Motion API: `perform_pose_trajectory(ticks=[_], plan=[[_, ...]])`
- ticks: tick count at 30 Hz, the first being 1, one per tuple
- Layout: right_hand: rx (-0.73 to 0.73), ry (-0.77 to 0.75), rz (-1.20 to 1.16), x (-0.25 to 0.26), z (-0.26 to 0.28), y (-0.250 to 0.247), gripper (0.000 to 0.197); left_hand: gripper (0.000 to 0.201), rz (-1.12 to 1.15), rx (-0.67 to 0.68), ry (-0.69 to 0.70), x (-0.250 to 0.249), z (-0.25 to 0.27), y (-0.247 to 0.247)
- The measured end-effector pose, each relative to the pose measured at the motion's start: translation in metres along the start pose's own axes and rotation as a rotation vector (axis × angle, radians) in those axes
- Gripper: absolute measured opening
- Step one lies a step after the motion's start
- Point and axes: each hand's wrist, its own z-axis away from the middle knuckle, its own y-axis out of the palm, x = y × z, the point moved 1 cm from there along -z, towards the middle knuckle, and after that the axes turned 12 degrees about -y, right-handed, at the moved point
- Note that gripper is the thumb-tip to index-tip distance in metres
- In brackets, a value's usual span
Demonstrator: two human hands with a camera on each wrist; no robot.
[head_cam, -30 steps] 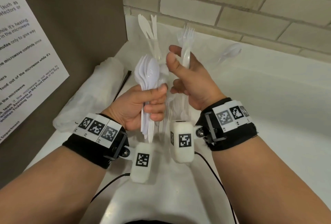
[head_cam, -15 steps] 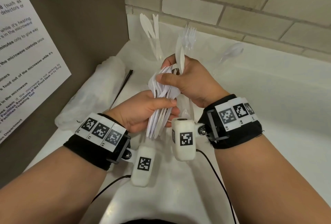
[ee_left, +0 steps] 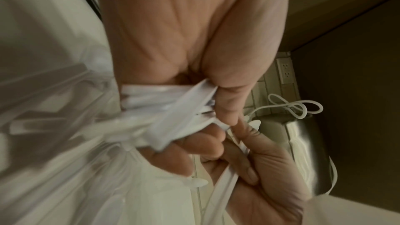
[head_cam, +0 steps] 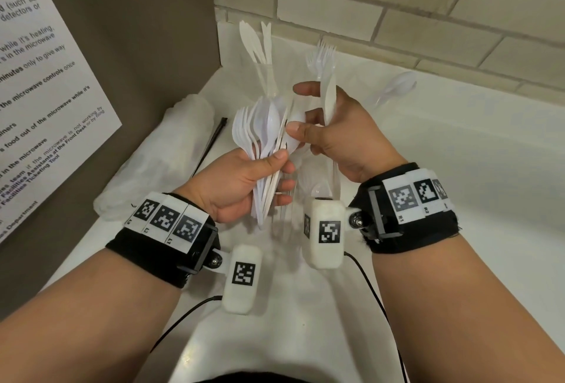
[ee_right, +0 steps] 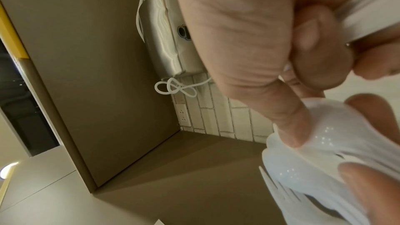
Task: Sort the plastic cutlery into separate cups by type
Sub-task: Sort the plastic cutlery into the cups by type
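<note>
The left hand [head_cam: 244, 180] grips the mixed bundle [head_cam: 263, 138] as stock; the right hand [head_cam: 333, 141], just beside, pinches out a spoon [head_cam: 295, 135] while holding a knife [head_cam: 329, 98].

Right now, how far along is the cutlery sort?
Partly done: knives, forks and a spoon already stand apart at the back. In hand: the left hand grips a mixed bundle; the right hand holds a knife and pinches a spoon from it. That bundle remains.
</note>
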Motion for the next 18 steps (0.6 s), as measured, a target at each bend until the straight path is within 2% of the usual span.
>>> perform_pose_trajectory(ticks=[3,5,6,9,10,14,18], plan=[[-0.027,0.023,0.032,0.000,-0.002,0.002,0.034,0.018,-0.059,-0.060,-0.005,0.000,-0.001,0.000],[-0.045,0.022,0.034,0.000,-0.003,0.005,0.045,0.014,-0.095,-0.085,-0.002,0.000,-0.002,0.001],[-0.053,0.019,0.039,0.001,-0.003,0.007,0.043,0.014,-0.107,-0.092,-0.002,0.000,-0.002,0.001],[-0.083,0.030,0.046,0.002,-0.005,0.006,0.015,0.015,-0.121,-0.102,0.001,0.000,-0.002,0.002],[-0.091,0.032,0.042,0.002,-0.006,0.006,0.011,0.017,-0.115,-0.099,0.005,0.001,-0.002,0.003],[-0.170,0.034,0.042,0.002,-0.010,0.004,0.007,0.045,-0.081,-0.097,0.022,0.003,-0.002,0.004],[-0.227,-0.009,0.066,0.003,-0.014,0.006,0.013,0.032,0.013,-0.116,0.027,0.001,-0.003,0.003]])
